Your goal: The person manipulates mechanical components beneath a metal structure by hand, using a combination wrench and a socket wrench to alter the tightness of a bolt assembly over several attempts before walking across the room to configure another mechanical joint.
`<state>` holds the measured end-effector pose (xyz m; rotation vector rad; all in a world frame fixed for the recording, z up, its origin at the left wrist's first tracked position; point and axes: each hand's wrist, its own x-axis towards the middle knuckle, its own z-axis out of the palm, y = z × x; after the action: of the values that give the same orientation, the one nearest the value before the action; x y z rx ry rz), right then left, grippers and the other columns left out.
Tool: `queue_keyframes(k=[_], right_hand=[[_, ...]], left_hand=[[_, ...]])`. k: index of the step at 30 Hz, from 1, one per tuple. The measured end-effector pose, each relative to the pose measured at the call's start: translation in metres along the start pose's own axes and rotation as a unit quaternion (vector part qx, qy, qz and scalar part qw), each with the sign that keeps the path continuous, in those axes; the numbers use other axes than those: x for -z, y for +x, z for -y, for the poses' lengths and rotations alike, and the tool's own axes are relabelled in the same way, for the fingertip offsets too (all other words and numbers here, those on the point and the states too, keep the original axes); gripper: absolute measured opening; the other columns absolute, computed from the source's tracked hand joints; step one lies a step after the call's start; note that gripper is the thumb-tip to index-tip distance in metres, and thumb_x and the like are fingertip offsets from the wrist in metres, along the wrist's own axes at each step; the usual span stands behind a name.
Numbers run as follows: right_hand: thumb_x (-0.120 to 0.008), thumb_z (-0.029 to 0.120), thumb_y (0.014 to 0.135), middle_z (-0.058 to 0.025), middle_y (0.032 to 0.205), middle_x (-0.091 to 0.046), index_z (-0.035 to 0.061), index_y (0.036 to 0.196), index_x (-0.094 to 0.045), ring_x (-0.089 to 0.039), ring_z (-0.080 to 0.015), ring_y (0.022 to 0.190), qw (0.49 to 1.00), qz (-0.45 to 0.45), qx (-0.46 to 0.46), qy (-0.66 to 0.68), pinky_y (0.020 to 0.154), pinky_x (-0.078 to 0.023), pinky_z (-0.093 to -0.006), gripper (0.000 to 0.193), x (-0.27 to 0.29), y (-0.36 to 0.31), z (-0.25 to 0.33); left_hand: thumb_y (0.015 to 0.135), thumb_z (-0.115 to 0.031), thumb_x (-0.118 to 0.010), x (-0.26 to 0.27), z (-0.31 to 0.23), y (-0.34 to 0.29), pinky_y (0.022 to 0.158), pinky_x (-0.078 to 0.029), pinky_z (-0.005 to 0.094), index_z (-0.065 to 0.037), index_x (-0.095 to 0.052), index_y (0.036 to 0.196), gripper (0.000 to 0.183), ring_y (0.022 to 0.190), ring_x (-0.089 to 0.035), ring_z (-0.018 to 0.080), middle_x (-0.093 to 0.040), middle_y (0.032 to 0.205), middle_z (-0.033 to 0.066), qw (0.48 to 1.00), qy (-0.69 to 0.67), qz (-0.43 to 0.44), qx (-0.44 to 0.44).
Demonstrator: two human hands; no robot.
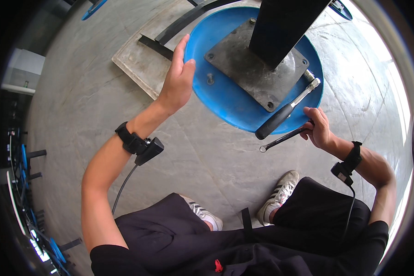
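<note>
A round blue disc (pixel 234 108) carries a dark square metal plate (pixel 237 60) with holes at its corners, and a black post (pixel 285 27) rises from the plate. My left hand (pixel 178 78) is open, its fingers stretched along the disc's left rim. In my right hand (pixel 318 129) is a wrench (pixel 283 140) with a ring end, held beside the disc's lower right rim. A ratchet (pixel 287 108) with a black handle lies across the disc's right side, its head near a corner of the plate. A bolt (pixel 210 79) rests on the disc; another bolt (pixel 252 20) sits at the plate's far corner.
Under and behind the disc lies a worn flat board (pixel 140 60) with dark metal bars (pixel 186 20) on it. Along the left side stand several blue discs (pixel 57 250) with black posts. My shoes (pixel 280 195) are on the grey floor (pixel 170 161) close by.
</note>
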<state>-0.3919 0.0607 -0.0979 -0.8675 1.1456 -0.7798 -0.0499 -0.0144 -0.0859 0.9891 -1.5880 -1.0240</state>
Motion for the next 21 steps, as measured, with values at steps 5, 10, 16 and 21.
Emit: queue_keyframes(k=[5,10,16,21], right_hand=[[-0.045,0.028,0.09,0.0035,0.05,-0.028,0.0115,0.059,-0.037,-0.029,-0.0101,0.042,0.999,-0.051,0.005,-0.016,0.041,-0.034,-0.0277,0.037,-0.003,0.002,-0.002],[-0.044,0.03,0.09,0.0031,0.05,-0.028,0.0118,0.058,-0.036,-0.03,-0.0103,0.042,0.998,0.023,0.052,-0.041,0.041,-0.033,-0.0277,0.038,0.015,0.005,-0.005],[-0.041,0.03,0.091,0.0031,0.051,-0.029,0.012,0.067,-0.038,-0.033,-0.0107,0.043,0.998,0.036,0.059,-0.015,0.042,-0.034,-0.0271,0.03,0.006,0.013,-0.01],[-0.041,0.035,0.091,0.0023,0.048,-0.032,0.0094,0.071,-0.043,-0.036,-0.0119,0.04,0.994,0.046,0.09,-0.036,0.039,-0.036,-0.027,0.032,0.023,0.012,-0.02]], left_hand=[[0.093,-0.009,-0.035,-0.004,-0.001,-0.001,0.108,-0.023,0.029,0.0,-0.017,0.144,0.055,0.131,-0.03,0.0185,-0.029,0.144,0.0132,1.0,-0.02,0.0,0.006],[0.094,-0.009,-0.035,-0.006,-0.001,0.002,0.108,-0.024,0.0289,-0.001,-0.017,0.145,0.055,0.13,-0.031,0.018,-0.03,0.144,0.0128,0.999,-0.035,0.005,0.011],[0.094,-0.01,-0.036,-0.007,0.001,-0.004,0.108,-0.024,0.0288,-0.004,-0.019,0.145,0.054,0.13,-0.03,0.0175,-0.03,0.144,0.0119,0.998,-0.059,-0.034,-0.01],[0.094,-0.011,-0.036,-0.012,0.013,0.001,0.097,-0.033,0.0252,-0.006,-0.02,0.146,0.054,0.109,-0.042,0.0112,-0.037,0.137,0.0079,0.999,-0.027,-0.038,0.006]])
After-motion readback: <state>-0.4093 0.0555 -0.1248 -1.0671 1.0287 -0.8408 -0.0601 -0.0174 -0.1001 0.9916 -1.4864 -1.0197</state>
